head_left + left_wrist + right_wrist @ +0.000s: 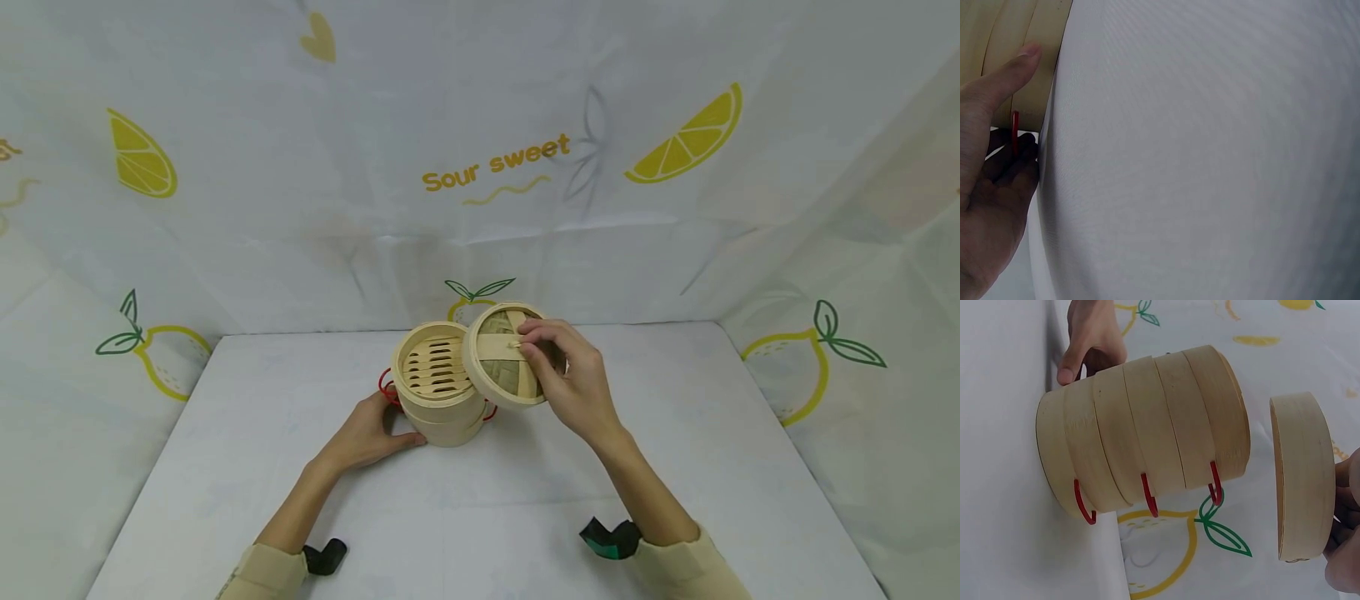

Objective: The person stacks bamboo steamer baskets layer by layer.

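Lemon-printed white cloth (480,167) hung behind and beside a white surface (480,517) in the head view, where a stack of bamboo steamer tiers (441,392) stood near the middle, its slatted top tier uncovered. The left hand (367,437) rested against the stack's lower left side, thumb along the wall and fingers around the back, while the right hand (573,379) pinched the strip on the woven bamboo lid (504,354), holding it tilted just to the right of the stack and above the rim. From the left wrist, the thumb (1004,81) lay pressed on the pale bamboo wall beside a red wire handle (1015,131) (the rest was white cloth). From the right wrist, the tiers (1147,431) showed three red handles, the lid (1302,478) held clear of the top tier, apart from it, with fingers (1344,544) curled at its edge.
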`<state>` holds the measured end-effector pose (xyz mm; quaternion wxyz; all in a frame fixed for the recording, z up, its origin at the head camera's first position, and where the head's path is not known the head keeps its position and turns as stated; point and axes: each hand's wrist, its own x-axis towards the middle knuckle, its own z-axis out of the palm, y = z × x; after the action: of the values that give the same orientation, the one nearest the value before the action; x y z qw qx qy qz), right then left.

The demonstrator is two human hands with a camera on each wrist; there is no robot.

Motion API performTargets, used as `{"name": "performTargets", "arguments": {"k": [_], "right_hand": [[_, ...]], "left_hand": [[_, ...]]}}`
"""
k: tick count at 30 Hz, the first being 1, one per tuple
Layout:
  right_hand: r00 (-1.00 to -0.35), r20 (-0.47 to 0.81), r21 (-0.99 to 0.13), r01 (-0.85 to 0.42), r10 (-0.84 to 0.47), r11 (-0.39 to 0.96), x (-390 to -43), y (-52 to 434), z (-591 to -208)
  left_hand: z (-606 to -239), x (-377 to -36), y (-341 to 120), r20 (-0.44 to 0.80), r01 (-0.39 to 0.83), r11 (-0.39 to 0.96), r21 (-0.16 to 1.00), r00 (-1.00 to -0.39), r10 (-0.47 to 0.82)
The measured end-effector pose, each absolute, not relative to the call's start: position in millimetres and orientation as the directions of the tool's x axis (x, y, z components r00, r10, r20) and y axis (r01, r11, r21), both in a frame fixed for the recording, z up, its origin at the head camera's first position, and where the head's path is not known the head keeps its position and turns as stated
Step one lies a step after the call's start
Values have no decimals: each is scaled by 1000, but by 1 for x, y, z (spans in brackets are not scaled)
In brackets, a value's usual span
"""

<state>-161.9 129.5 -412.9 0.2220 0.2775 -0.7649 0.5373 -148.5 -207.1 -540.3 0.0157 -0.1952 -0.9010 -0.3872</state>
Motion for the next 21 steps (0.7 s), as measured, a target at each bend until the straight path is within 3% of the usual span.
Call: {"name": "performTargets", "arguments": {"k": [21], "right_hand": [[-738, 649, -703, -675, -184, 225, -162, 104, -411]], "left_hand": [[-539, -148, -207, 179, 375, 617, 692, -917, 356]]}}
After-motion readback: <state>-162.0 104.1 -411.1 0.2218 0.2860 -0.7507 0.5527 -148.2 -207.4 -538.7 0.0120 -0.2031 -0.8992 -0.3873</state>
